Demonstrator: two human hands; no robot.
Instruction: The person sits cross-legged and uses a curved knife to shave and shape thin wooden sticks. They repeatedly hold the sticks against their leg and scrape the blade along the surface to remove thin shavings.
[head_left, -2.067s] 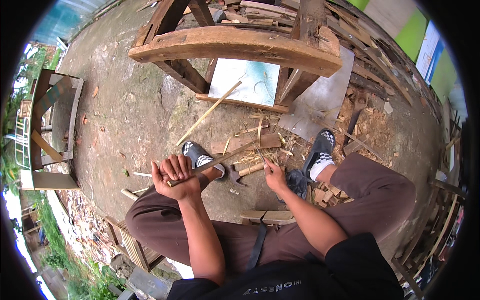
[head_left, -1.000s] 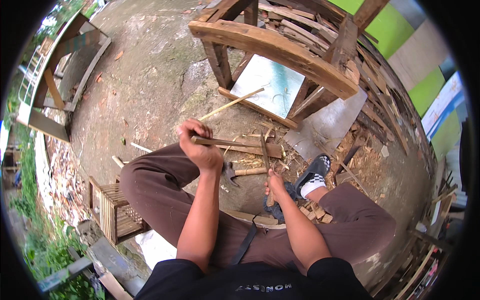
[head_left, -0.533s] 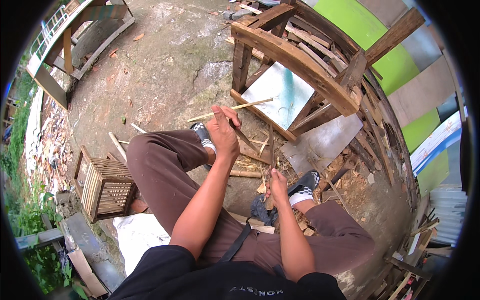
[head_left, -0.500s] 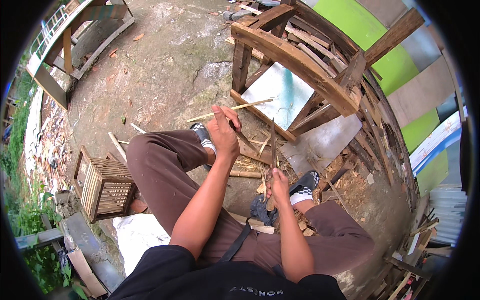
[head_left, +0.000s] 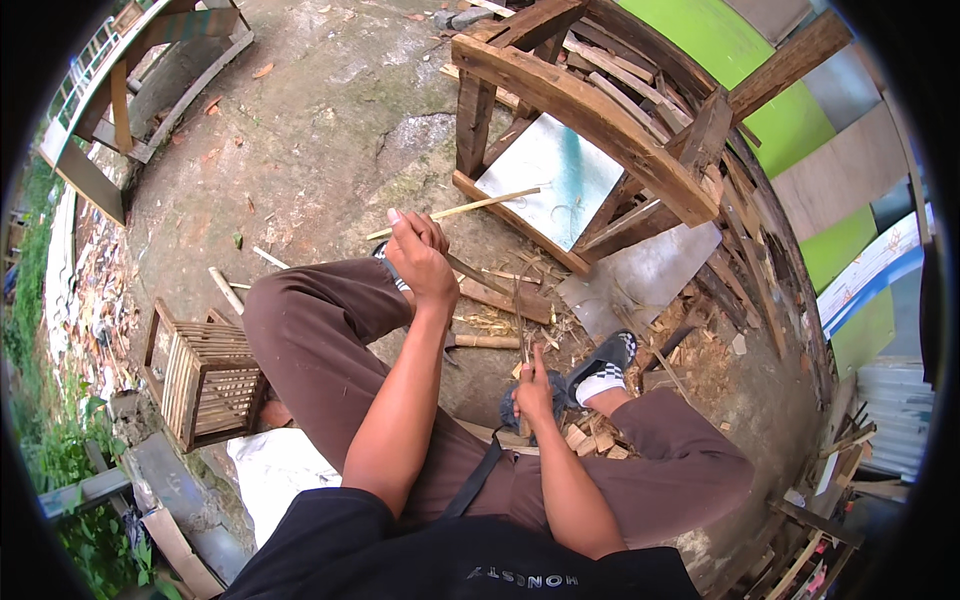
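My left hand [head_left: 422, 262] is closed around a narrow brown stick [head_left: 480, 277] that slopes down to the right, above my bent left knee. Between my knees, my right hand [head_left: 534, 392] grips a knife [head_left: 519, 315] with a long slim blade pointing away from me. The stick's far end lies close to the blade; I cannot tell whether they touch. Beyond my left hand, a pale bamboo strip [head_left: 470, 207] reaches to the lower rail of a wooden frame [head_left: 580, 115]. Below the blade is a short round piece of wood [head_left: 487, 342].
Wood shavings [head_left: 610, 312] and small offcuts [head_left: 592, 440] lie around my right foot. A white panel [head_left: 555, 180] is within the frame, a grey sheet [head_left: 645, 278] beside it. A slatted wooden crate [head_left: 205, 380] stands left, white cloth [head_left: 280, 470] near it. Planks [head_left: 760, 270] are piled right.
My left hand has moved a little left with the stick. My right hand has drawn the knife back toward me and slightly left. The whole view has shifted slightly.
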